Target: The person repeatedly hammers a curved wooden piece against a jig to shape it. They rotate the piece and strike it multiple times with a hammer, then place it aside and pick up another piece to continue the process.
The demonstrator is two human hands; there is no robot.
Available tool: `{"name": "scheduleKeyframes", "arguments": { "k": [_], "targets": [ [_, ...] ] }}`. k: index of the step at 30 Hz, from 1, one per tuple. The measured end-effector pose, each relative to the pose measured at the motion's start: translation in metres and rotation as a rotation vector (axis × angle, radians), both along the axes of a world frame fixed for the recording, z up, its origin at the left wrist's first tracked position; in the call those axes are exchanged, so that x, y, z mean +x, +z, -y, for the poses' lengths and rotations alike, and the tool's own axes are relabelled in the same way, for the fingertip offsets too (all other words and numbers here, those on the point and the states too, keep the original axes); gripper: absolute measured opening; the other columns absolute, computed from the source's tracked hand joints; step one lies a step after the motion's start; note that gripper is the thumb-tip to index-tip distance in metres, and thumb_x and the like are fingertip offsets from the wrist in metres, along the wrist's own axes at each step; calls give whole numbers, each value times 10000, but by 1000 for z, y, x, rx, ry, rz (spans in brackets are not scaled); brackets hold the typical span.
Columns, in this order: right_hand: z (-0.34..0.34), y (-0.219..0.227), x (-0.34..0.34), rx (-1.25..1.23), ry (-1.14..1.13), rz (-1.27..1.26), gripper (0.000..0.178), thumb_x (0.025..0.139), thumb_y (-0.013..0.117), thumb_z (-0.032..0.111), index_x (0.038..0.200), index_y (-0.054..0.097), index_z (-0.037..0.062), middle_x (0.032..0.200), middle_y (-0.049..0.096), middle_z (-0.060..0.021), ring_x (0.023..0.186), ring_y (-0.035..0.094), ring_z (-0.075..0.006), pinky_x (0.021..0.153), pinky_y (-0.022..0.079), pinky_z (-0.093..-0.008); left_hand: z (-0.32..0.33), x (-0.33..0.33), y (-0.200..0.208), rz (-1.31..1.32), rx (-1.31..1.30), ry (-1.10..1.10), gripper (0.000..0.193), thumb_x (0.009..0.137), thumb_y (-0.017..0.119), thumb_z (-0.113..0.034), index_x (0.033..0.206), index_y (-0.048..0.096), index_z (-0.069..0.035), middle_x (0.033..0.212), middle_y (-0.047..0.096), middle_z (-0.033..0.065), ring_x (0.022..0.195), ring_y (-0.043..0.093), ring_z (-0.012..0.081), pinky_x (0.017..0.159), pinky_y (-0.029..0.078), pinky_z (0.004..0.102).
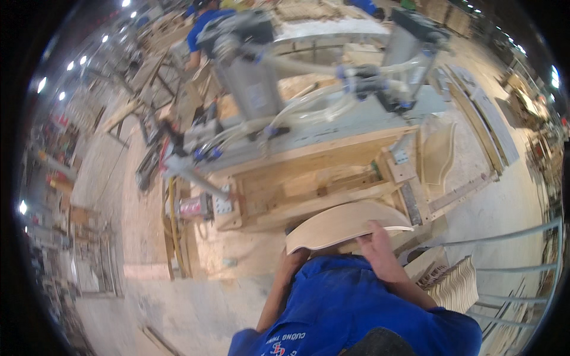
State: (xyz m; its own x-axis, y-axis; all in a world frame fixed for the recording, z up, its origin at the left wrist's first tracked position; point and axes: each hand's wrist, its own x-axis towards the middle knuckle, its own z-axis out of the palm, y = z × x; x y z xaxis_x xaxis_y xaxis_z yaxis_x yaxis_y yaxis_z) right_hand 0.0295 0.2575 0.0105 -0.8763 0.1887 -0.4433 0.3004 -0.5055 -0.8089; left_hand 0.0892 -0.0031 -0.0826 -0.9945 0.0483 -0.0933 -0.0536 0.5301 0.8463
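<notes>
A curved, pale wooden panel (344,224) with a wavy edge is held level in front of my body. My left hand (295,258) grips its left end from below, with the fingers mostly hidden under the wood. Near the right end, my right hand (376,244) pinches the panel's near edge, thumb on top. Just beyond the panel stands a wooden jig (255,222) with a box-like hollow. Two grey pneumatic cylinders (252,89) joined by clear hoses rise above a grey beam (362,118) behind it.
A stack of wavy wooden pieces (457,288) sits by my right side, next to a metal rail rack (516,267). Another curved panel (436,155) leans at the jig's right. A person in blue (205,26) works at the far left. A power tool (148,169) lies left of the beam.
</notes>
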Motion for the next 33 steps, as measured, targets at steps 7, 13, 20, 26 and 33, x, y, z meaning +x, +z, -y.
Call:
{"name": "scheduleKeyframes", "arguments": {
  "k": [7,13,20,26,33],
  "targets": [
    [22,-30,-28,-532,-244,309,254,934,575,78,1184,559,35,1064,624,-133,991,640,-291,844,557,-490,4,9,18,63,-244,-142,278,942,597,-225,1147,669,-51,1121,679,231,1005,651,433,834,535,501],
    [33,-28,-33,-534,-214,238,228,898,556,81,1111,549,1,1006,592,-145,939,638,-302,849,565,-509,11,4,14,175,-213,-213,424,964,594,-295,1314,594,-56,1263,630,247,1188,587,412,977,481,460],
    [23,-32,-40,-535,-87,334,292,920,526,137,1183,490,14,1130,570,-164,1069,618,-336,890,571,-579,12,-8,23,219,-192,-337,438,985,548,-278,1379,564,-88,1333,595,239,1258,546,405,1045,444,455],
    [20,-34,-36,-493,45,278,339,918,543,211,1203,488,35,1136,583,-165,1051,637,-346,930,550,-606,8,-7,31,292,-246,-289,422,969,570,-279,1353,594,-108,1269,632,241,1209,585,402,1014,466,463],
    [-1,-42,-37,-441,234,439,344,947,596,390,997,562,51,793,584,-110,723,632,-243,644,570,-455,5,-6,35,307,-277,-297,390,983,521,-291,1302,635,-97,1292,599,269,1210,562,422,1009,460,481]
  ]
}}
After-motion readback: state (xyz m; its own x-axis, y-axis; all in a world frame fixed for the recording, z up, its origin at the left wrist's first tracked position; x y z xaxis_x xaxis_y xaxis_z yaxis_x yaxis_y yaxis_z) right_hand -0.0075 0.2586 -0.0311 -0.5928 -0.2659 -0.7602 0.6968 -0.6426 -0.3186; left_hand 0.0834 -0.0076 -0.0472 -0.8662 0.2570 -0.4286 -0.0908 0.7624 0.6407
